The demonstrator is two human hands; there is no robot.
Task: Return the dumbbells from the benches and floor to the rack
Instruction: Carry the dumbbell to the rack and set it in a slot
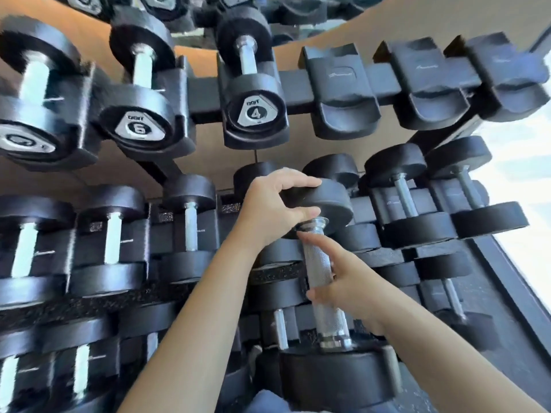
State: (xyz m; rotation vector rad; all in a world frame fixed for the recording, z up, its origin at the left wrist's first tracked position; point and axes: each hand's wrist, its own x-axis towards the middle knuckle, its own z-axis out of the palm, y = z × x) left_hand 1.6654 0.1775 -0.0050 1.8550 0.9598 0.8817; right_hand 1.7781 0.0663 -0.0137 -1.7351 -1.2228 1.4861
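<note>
A black dumbbell with a knurled steel handle is held in front of the rack's middle tier. My left hand grips its far head from above. My right hand wraps the handle from the right, fingers around the steel. Its near head is at the bottom of the view. The rack carries dumbbells on three tiers, among them one marked 4 and one marked 6 on the top tier.
Three bare cradles stand at the right end of the top tier. Middle-tier dumbbells sit just right of the held one, others to its left. A bright window area lies at the far right.
</note>
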